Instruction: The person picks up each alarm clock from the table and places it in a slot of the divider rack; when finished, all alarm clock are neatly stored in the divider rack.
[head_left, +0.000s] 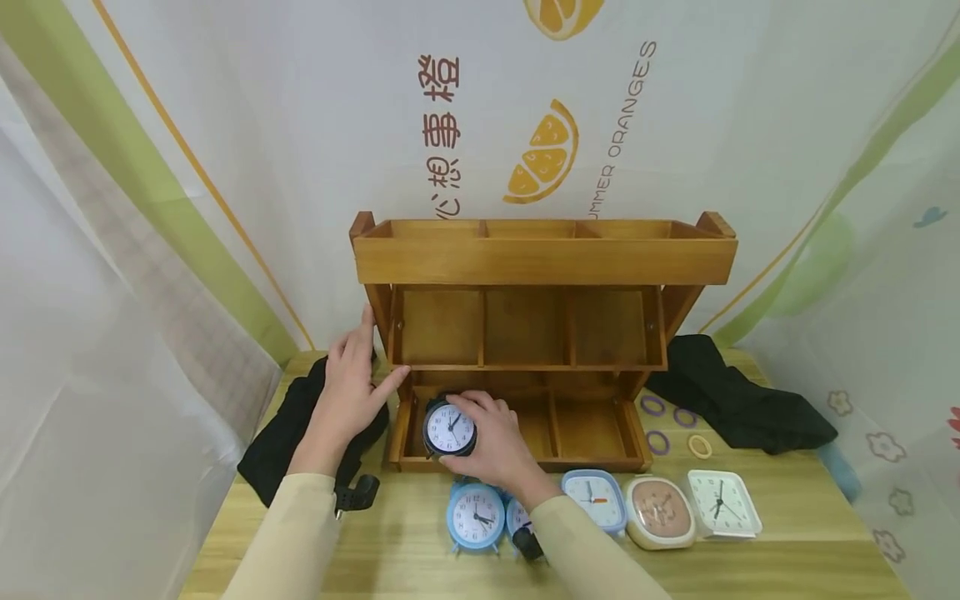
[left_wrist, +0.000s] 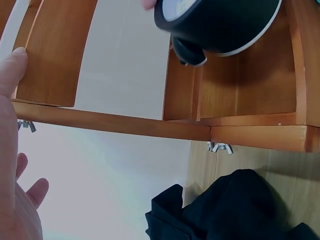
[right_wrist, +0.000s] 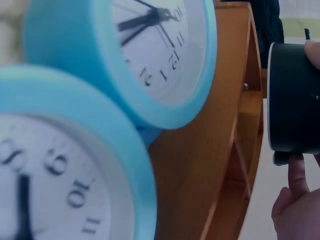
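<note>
My right hand [head_left: 492,440] grips a round black alarm clock [head_left: 450,428] with a white dial, over the lower left compartment of a tiered wooden organizer [head_left: 543,263]. The clock's dark casing [left_wrist: 225,25] hangs above that compartment in the left wrist view; its small feet show. My left hand [head_left: 347,392] lies along the organizer's left side with extended fingers, its thumb touching the edge of the middle tier [left_wrist: 55,55]. Just in front of the organizer stand a light blue alarm clock [head_left: 476,517] and another blue one [head_left: 516,518], partly covered by my right forearm.
To the right along the front are a blue square clock [head_left: 594,500], a beige-framed clock [head_left: 660,512] and a white square clock [head_left: 723,503]. Purple rings [head_left: 657,442] and a yellow ring [head_left: 700,447] lie near black cloth [head_left: 738,400]. More black cloth [head_left: 281,433] lies left.
</note>
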